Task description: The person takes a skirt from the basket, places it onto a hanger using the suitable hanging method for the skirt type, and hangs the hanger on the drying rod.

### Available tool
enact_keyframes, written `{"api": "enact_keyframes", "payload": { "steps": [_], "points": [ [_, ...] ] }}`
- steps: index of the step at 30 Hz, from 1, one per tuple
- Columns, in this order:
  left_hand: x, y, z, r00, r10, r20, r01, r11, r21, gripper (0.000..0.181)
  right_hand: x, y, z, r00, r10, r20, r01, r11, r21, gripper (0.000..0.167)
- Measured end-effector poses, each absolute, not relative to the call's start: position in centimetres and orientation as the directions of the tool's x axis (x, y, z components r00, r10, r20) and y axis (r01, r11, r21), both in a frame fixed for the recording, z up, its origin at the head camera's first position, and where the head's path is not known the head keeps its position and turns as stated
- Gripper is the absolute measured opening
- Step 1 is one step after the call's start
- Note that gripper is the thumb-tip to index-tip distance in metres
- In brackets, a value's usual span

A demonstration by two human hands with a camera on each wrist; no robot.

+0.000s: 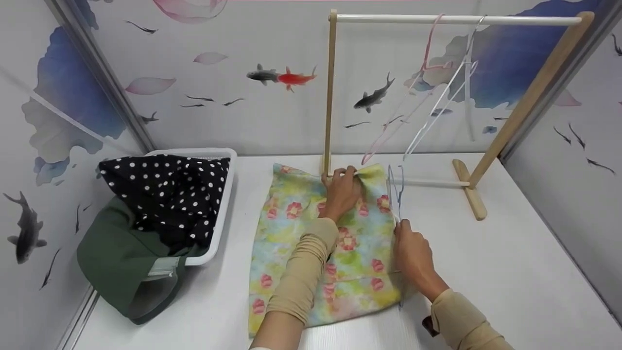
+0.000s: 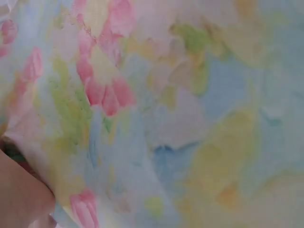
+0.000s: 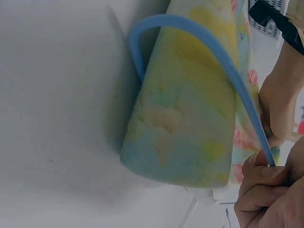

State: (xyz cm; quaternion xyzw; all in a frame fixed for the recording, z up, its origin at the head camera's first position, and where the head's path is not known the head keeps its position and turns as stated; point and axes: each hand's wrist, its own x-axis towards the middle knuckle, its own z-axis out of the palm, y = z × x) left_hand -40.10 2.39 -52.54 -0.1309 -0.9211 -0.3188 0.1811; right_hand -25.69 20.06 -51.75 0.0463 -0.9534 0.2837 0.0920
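A floral yellow-and-blue cloth garment (image 1: pixel 291 243) lies on the white table. My left hand (image 1: pixel 344 192) grips its top edge with curled fingers; in the left wrist view the printed cloth (image 2: pixel 114 142) fills most of the picture, with part of that hand (image 2: pixel 21 194) at the lower left. At the garment's right side, my right hand (image 1: pixel 414 253) holds a thin blue clothes hanger (image 1: pixel 400 187). The right wrist view shows the hanger's curved end (image 3: pixel 204 38) lying across the cloth (image 3: pixel 185 118), its bar pinched between thumb and fingers (image 3: pixel 259 190). Part of the hanger is hidden.
A wooden rack (image 1: pixel 529 97) with a white rail (image 1: pixel 388 19) stands behind the garment. From the rail hang a pink hanger (image 1: pixel 427 46) and a white hanger (image 1: pixel 437 109). At left, a white basket (image 1: pixel 226 194) holds black polka-dot cloth (image 1: pixel 194 194) and a dark green cap (image 1: pixel 112 257).
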Motion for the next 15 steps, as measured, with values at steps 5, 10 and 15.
{"api": "enact_keyframes", "payload": {
  "steps": [5, 10, 15],
  "points": [
    [-40.31, 2.38, -52.24, -0.883, 0.084, 0.463, 0.400, 0.651, 0.645, 0.024, -25.74, 20.30, -51.71, -0.977, -0.042, 0.211, -0.155, 0.815, -0.558, 0.019],
    [-40.49, 2.45, -52.10, -0.886, 0.079, 0.457, 0.410, 0.593, 0.693, 0.025, -25.84, 20.47, -51.93, -0.973, -0.053, 0.225, -0.176, 0.801, -0.572, 0.021],
    [-40.28, 2.82, -52.66, -0.914, 0.162, 0.371, 0.383, 0.642, 0.664, 0.024, -25.80, 20.53, -52.41, -0.970, -0.086, 0.229, -0.212, 0.767, -0.606, 0.021]
  ]
}}
